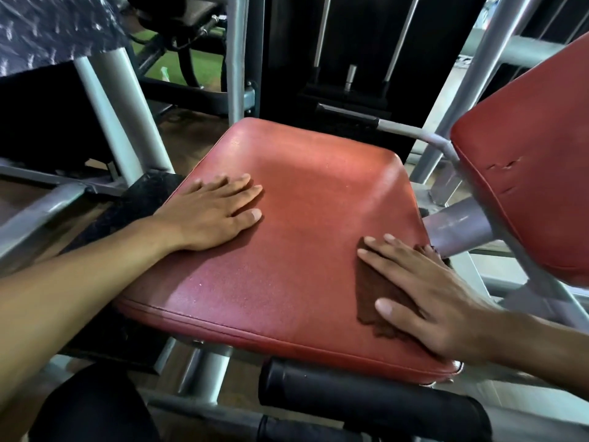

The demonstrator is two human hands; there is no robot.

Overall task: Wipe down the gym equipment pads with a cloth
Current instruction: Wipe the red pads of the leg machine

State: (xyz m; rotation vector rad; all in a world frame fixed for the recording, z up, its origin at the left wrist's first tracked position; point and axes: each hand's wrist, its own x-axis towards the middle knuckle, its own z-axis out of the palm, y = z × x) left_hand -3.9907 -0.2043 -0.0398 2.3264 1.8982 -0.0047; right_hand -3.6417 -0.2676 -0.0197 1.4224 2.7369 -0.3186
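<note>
Brown cloth (pixel 376 295) pressed flat under right hand (pixel 427 295), fingers straight, at seat pad (pixel 302 202) right edge. Left hand (pixel 210 215) laid flat, nothing held. Cloth judged soft, light, limp; best controlled by palm pressure.

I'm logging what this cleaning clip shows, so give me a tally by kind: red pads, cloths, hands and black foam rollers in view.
Red pads: 2, the seat pad and the back pad
Cloths: 1, the brown cloth under the right hand
Hands: 2, with the left hand flat on the seat
Black foam rollers: 1, the roller
Total: 6
</note>
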